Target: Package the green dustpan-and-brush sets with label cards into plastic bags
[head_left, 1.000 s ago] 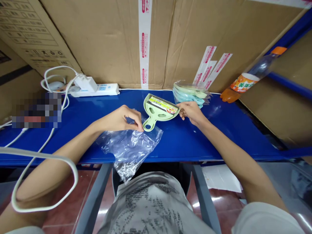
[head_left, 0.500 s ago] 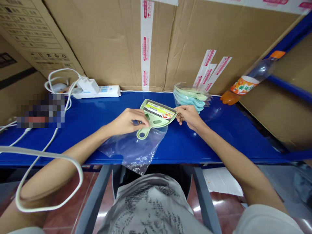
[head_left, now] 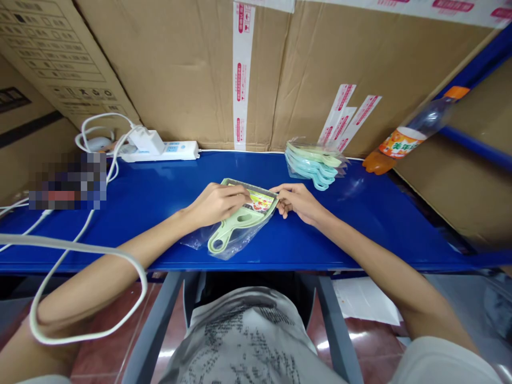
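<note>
A light green plastic tool [head_left: 246, 217] with a wide head, oval cut-outs and a ring-ended handle is over the middle of the desk. Its handle points toward me and to the left, and a colourful printed label [head_left: 263, 202] covers part of the head. My left hand [head_left: 220, 202] lies over the left part of the head with bent fingers on the label, hiding some of it. At the head's right corner, my right hand [head_left: 298, 202] pinches the edge. A clear plastic bag [head_left: 240, 246] shows around and beneath the tool.
Behind my right hand lies a stack of bagged green and blue tools [head_left: 312, 162]. An orange-capped drink bottle [head_left: 404, 141] leans at the right. A white power strip [head_left: 176, 150] and a looping white cable [head_left: 86, 226] are at the left. Cardboard [head_left: 192, 74] walls the back.
The tool has come nearer to me and slightly left, its handle now more over the bag. My left hand has shifted from near the handle onto the label; my right hand followed the corner.
</note>
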The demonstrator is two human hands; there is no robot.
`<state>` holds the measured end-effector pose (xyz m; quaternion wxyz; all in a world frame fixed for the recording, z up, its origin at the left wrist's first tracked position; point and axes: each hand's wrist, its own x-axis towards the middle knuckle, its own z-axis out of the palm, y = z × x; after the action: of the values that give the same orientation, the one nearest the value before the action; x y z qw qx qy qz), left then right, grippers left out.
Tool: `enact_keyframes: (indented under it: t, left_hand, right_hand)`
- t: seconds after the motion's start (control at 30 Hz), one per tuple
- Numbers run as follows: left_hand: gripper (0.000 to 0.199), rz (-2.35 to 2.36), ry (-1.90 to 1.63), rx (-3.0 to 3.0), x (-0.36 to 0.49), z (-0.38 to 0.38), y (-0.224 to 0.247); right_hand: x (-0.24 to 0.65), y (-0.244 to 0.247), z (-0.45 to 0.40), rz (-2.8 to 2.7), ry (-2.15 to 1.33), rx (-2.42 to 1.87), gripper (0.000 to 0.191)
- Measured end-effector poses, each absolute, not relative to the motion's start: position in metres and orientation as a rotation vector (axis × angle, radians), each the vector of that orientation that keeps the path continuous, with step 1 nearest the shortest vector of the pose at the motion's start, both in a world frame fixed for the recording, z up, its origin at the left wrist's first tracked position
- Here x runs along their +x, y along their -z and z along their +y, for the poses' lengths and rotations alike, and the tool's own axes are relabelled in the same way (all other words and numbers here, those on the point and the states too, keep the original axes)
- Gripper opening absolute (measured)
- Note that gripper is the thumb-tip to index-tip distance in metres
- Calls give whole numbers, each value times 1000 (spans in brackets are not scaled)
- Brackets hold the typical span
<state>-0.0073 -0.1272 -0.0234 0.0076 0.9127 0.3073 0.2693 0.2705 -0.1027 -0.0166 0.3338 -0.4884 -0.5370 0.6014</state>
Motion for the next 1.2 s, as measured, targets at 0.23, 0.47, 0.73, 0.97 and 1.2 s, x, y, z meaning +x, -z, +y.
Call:
enact_keyframes:
  t: [0.23,0.47,0.73,0.97,1.2]
  left_hand:
    - [50,1728,-848,2424,-46,-104,-4]
    - [90,1443,-387,1607,-104,-67,6]
    - [78,1613,-699,1339,-89,-72,4]
    - [71,1194,-832,1225,-67,-82,4]
    - [32,988,-1025,1124,-43,-90,10]
  right_hand:
    - [272,18,-98,-1301,-1524,-1262,22]
    - [276,20,-93,-1217,-1416,-1203,27]
    - [287,20,-78,-1102,-1259,-1171,29]
    - [288,23,-75,-1035,-1177,-1086,20]
    - [281,22,-80,-968,-1204,-1082,22]
